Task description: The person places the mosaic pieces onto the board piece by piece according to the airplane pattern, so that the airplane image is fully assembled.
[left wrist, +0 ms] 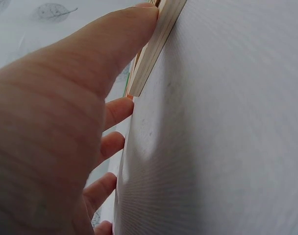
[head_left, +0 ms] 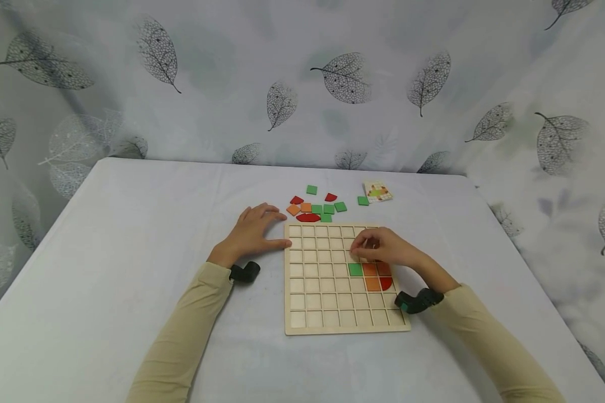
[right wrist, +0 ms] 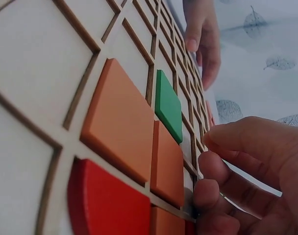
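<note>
A square wooden grid board (head_left: pixel 348 330) lies on the white-covered table. My left hand (head_left: pixel 254 229) is at its left side, fingers spread over the cloth and thumb on the board's edge (left wrist: pixel 154 63). Over the upper right cells is my right hand (head_left: pixel 383 246), fingers curled and the thumb tip close to the index fingertip. I cannot tell whether a small piece is between those fingertips. Just below that hand, a green square tile (head_left: pixel 355 270), several orange square tiles (right wrist: pixel 117 122) and a red rounded tile (right wrist: pixel 107 200) sit in cells. Another red piece (right wrist: pixel 189 227) is partly hidden by my fingers.
Behind the board lie loose green tiles (head_left: pixel 329 209), orange tiles (head_left: pixel 293 210) and red rounded pieces (head_left: pixel 308 218). A small stack of pattern cards (head_left: pixel 378 191) lies at the back right, beside one green tile (head_left: pixel 363 200). A leaf-printed curtain (head_left: pixel 302 84) hangs behind the table.
</note>
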Tool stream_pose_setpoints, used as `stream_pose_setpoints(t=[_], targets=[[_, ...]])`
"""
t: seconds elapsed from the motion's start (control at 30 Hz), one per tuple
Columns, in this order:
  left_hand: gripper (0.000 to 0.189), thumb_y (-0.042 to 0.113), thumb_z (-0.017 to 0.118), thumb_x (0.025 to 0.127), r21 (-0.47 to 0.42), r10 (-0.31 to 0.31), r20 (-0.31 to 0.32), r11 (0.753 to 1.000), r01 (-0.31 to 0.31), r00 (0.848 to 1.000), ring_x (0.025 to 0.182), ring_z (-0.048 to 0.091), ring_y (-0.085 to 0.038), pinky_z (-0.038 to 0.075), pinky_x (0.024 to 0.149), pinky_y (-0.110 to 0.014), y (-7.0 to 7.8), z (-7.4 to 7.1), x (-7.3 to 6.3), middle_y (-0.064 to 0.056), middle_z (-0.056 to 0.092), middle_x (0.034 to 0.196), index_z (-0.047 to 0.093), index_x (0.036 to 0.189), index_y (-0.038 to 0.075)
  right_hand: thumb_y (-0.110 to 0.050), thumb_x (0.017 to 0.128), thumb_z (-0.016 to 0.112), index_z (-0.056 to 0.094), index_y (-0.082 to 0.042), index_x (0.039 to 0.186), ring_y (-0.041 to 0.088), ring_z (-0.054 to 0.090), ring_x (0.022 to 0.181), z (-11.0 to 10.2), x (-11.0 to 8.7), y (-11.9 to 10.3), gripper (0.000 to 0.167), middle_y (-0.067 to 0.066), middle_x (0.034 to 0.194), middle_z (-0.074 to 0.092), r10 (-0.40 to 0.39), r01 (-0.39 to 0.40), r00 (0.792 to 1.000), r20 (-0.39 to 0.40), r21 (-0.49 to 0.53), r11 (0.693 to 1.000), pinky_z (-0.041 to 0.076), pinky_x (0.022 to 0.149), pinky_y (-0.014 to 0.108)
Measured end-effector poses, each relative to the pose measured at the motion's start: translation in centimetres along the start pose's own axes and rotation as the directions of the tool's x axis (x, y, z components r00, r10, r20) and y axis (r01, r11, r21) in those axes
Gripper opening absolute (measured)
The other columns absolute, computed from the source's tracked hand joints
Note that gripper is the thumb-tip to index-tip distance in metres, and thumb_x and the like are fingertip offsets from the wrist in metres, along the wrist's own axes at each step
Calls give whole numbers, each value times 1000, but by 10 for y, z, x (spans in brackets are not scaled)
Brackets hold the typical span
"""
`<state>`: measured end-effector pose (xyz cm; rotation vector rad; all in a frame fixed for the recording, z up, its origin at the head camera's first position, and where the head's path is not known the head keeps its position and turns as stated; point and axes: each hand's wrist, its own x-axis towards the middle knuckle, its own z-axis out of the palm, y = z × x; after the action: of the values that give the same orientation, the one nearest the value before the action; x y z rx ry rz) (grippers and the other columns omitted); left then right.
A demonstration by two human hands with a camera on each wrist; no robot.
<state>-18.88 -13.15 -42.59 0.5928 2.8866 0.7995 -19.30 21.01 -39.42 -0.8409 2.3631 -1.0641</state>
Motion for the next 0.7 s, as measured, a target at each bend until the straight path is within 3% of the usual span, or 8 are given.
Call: stream_pose_setpoints(t=[0.23,0.57,0.7], targets=[[66,53,72,82,3,-6,1,1000,6,1000,140,32,-28,7,120,-51,0,0,0,-8,43,144,56,135,17,-7,93,66,70,0,100,12,50,64,-3,8,2,11,6,85,64,-2,2,998,-60,1,1000,42,56,21],[66,53,73,82,-2,7,-5,1000,-7,1000,139,33,-28,8,120,-51,-1,0,0,-8,44,143,56,135,17,-11,94,64,70,0,105,19,59,72,-10,13,11,16,15,99,67,34,-26,985,-167,53,998,50,61,23],[66,52,73,81,-1,8,-9,1000,-8,1000,139,33,-28,9,119,-52,0,-1,0,-9,44,143,57,134,16,-11,95,63,69,1,107,21,61,75,-14,16,14,18,16,101,66,46,-35,985,-169,68,997,50,63,23]])
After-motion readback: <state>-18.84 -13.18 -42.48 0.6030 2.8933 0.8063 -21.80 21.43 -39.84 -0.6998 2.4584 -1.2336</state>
